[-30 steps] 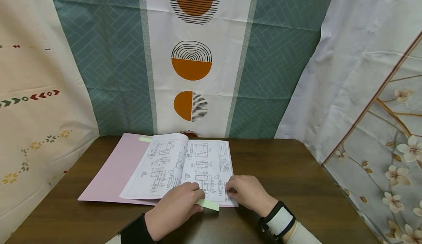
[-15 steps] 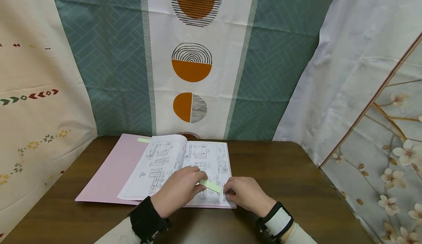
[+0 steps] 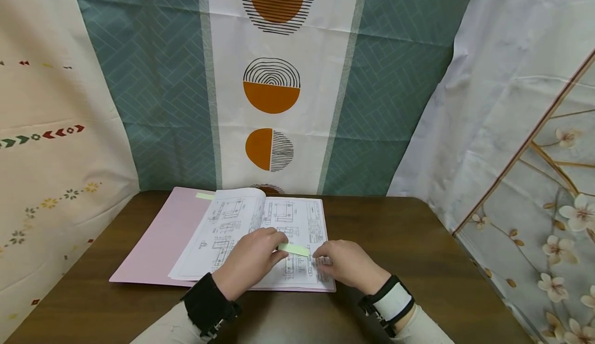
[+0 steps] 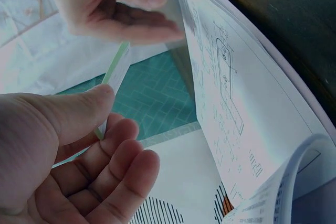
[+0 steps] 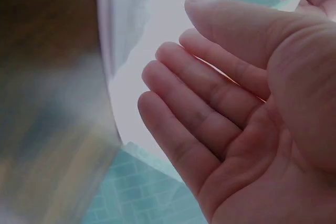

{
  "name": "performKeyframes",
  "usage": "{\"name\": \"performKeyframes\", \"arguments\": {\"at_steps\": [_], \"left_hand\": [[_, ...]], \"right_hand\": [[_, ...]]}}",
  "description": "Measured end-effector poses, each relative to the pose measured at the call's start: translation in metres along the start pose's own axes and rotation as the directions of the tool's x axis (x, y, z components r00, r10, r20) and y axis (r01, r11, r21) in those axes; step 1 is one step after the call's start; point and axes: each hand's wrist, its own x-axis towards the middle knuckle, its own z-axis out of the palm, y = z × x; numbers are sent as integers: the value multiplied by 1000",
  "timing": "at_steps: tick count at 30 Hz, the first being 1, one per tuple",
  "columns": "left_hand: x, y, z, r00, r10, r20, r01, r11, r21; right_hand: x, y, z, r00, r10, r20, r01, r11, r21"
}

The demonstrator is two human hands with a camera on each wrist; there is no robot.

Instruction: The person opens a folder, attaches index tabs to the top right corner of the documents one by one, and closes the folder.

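Note:
My left hand (image 3: pixel 253 259) pinches a pale green sticky note (image 3: pixel 295 250) by its left end, between thumb and forefinger. The strip is held raised over the right-hand page of an open booklet (image 3: pixel 301 212) printed with line drawings. In the left wrist view the sticky note (image 4: pixel 116 65) is seen nearly edge-on. My right hand (image 3: pixel 350 266) is at the page's right side, near the strip's free end. In the right wrist view its fingers (image 5: pixel 202 106) are loosely extended, the thumb apart, and nothing lies between them.
The booklet's pink cover (image 3: pixel 158 246) lies spread to the left, with another green strip (image 3: pixel 204 196) at its top edge. Under everything is a dark wooden table (image 3: pixel 386 230). Patterned cloths (image 3: pixel 271 178) hang behind and at both sides.
My left hand has lifted the sticky note from the page's lower edge up over the page. My right hand has shifted slightly up and its fingers have opened out.

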Motion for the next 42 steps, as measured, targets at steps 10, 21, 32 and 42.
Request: {"name": "performKeyframes", "arguments": {"at_steps": [10, 21, 32, 42], "left_hand": [[3, -1, 2, 999, -23, -29, 22, 1000, -15], [4, -1, -1, 998, -53, -41, 52, 998, -27], [3, -1, 0, 998, -47, -43, 46, 999, -25], [3, -3, 4, 999, -20, -49, 19, 1000, -20]], "right_hand": [[11, -6, -21, 990, -37, -133, 41, 999, 28], [22, -17, -22, 968, -128, -214, 132, 991, 1], [27, -19, -19, 960, -153, -236, 155, 988, -8], [26, -17, -19, 955, -149, -258, 156, 988, 8]]}}
